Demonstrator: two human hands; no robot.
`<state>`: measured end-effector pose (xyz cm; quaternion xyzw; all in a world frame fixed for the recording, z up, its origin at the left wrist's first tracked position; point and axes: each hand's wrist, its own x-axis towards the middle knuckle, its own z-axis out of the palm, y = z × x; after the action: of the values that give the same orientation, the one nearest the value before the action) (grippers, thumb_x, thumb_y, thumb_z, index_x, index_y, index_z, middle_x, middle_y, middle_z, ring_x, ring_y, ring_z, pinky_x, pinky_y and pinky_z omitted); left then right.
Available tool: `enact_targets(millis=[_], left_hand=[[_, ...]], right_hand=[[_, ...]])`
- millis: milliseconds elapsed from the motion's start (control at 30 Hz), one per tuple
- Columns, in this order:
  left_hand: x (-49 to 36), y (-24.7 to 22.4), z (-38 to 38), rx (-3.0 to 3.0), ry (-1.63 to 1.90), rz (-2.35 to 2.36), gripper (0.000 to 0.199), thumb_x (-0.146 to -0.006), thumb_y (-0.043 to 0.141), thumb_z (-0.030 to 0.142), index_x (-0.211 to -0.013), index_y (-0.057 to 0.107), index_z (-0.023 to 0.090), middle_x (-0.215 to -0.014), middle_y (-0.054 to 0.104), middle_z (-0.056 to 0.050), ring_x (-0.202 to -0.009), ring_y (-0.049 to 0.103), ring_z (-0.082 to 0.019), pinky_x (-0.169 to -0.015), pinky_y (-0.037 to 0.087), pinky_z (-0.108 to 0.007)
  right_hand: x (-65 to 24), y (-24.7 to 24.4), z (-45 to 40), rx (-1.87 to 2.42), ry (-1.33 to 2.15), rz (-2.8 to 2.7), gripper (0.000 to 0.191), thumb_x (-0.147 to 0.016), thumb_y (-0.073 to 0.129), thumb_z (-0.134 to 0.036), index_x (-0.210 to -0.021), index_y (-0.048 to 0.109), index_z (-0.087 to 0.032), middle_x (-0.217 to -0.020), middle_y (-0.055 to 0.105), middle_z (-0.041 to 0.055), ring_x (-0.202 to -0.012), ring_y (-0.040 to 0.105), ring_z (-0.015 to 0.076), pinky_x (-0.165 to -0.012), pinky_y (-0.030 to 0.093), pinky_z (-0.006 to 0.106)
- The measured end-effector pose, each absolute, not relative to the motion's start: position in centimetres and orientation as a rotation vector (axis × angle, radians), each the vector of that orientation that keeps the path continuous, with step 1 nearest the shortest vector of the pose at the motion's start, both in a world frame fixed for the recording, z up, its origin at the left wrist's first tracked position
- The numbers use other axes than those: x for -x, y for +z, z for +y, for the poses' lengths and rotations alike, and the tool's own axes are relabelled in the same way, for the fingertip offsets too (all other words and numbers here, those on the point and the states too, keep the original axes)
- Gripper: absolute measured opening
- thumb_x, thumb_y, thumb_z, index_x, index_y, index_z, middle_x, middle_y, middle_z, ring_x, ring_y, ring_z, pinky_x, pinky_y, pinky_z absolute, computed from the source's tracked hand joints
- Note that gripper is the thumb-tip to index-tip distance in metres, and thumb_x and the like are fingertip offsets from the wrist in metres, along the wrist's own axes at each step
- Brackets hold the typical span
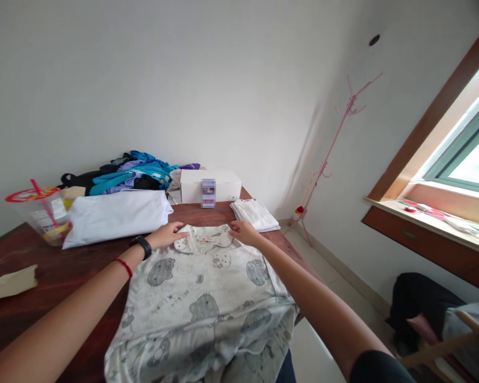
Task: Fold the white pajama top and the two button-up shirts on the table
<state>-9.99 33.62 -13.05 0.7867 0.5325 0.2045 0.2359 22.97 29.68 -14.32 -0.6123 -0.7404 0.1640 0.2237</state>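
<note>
A white shirt with grey cat-face prints (205,298) lies spread over the front of the dark wooden table, its collar at the far end and its lower part hanging toward me. My left hand (168,235) pinches the left side of the collar; a black band and a red string are on that wrist. At the collar's right side, my right hand (244,233) grips the fabric between thumb and fingers. Just beyond my right hand is a folded white cloth (255,214).
On the table (8,314) are a white folded garment (117,215), a plastic cup with a red straw (48,218), a clothes pile (135,173), a white box (227,186) and a small box (208,193). A pink coat rack (335,138) stands right.
</note>
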Motion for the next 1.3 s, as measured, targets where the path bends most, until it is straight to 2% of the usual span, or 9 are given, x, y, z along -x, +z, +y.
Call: enact_targets(millis=[167,333,467,667,767,967,1100,1167,1300], left_hand=[[9.8,-13.1,34.1,-2.182,0.529,1.385,0.052,-0.078,0.055,0.069,-0.08,0.066,0.019,-0.078,0.069,-0.005,-0.078,0.064,-0.025,-0.07,0.048,-0.03],[9.8,-12.8,33.6,-2.212,0.618,1.368,0.047,-0.091,0.046,0.064,-0.086,0.062,0.02,-0.081,0.065,-0.001,-0.078,0.059,-0.021,-0.072,0.044,-0.028],[10.3,-12.0,33.5,-2.183,0.745,1.297,0.048,-0.093,0.047,0.063,-0.096,0.064,0.018,-0.092,0.069,-0.003,-0.085,0.062,-0.021,-0.077,0.047,-0.027],[12.3,-9.5,33.4,-2.181,0.887,1.407,0.057,-0.086,0.057,0.069,-0.111,0.07,0.019,-0.118,0.074,-0.006,-0.103,0.067,-0.028,-0.089,0.052,-0.03],[13.6,-8.9,34.0,-2.307,0.84,1.498,0.053,-0.088,0.054,0.066,-0.11,0.073,0.022,-0.117,0.075,-0.006,-0.098,0.07,-0.028,-0.092,0.052,-0.034],[15.3,-11.1,36.3,-2.485,0.586,1.654,0.05,-0.095,0.045,0.054,-0.117,0.071,0.018,-0.122,0.072,-0.013,-0.108,0.068,-0.033,-0.095,0.051,-0.04],[14.2,-11.6,31.8,-2.742,0.607,1.611,0.05,-0.101,0.04,0.039,-0.147,0.054,0.021,-0.149,0.053,-0.013,-0.127,0.059,-0.031,-0.107,0.046,-0.043],[13.2,-11.8,27.8,-2.896,0.528,1.29,0.053,-0.103,0.045,0.042,-0.153,0.046,0.027,-0.159,0.043,-0.009,-0.142,0.044,-0.031,-0.118,0.037,-0.045],[12.6,-13.3,20.7,-2.865,0.209,1.012,0.058,-0.102,0.047,0.052,-0.157,0.035,0.038,-0.167,0.028,-0.004,-0.149,0.035,-0.031,-0.118,0.037,-0.05]], right_hand=[[-22.6,-15.7,31.9,1.721,0.477,-2.023,0.02,-0.087,0.068,-0.029,-0.103,0.073,-0.017,-0.095,0.074,0.0096,-0.088,0.066,0.0238,-0.075,0.043,0.029],[-22.9,-15.9,32.2,1.714,0.565,-2.029,0.022,-0.09,0.063,-0.034,-0.074,0.067,-0.019,-0.07,0.067,0.002,-0.069,0.059,0.0176,-0.063,0.037,0.027],[-22.9,-15.5,32.2,1.717,0.496,-1.96,0.008,-0.091,0.059,-0.027,-0.087,0.061,-0.02,-0.08,0.066,0.001,-0.075,0.057,0.0165,-0.065,0.036,0.026],[-21.4,-13.7,32.4,1.568,0.433,-1.948,0.007,-0.098,0.046,-0.028,-0.097,0.05,-0.022,-0.086,0.064,0.0023,-0.08,0.058,0.0201,-0.069,0.037,0.028],[-20.3,-12.8,33.2,1.477,0.402,-2.02,0.007,-0.101,0.044,-0.028,-0.102,0.048,-0.023,-0.09,0.065,0.0033,-0.08,0.059,0.0213,-0.069,0.036,0.028],[-17.2,-14.2,36.3,1.607,0.323,-2.152,0.01,-0.104,0.044,-0.029,-0.11,0.05,-0.023,-0.097,0.069,0.0055,-0.086,0.063,0.0234,-0.071,0.037,0.029],[-16.1,-15.8,36.7,1.666,0.321,-2.231,0.015,-0.104,0.046,-0.03,-0.114,0.054,-0.023,-0.105,0.068,0.0076,-0.093,0.064,0.0242,-0.076,0.041,0.031],[-16.6,-15.7,35.9,1.612,0.239,-2.282,0.024,-0.103,0.049,-0.033,-0.124,0.054,-0.022,-0.116,0.064,0.0104,-0.103,0.062,0.0255,-0.084,0.044,0.034],[-19.0,-14.4,32.2,1.453,0.095,-2.367,0.043,-0.1,0.055,-0.037,-0.139,0.051,-0.02,-0.126,0.057,0.0139,-0.118,0.056,0.0285,-0.101,0.044,0.042]])
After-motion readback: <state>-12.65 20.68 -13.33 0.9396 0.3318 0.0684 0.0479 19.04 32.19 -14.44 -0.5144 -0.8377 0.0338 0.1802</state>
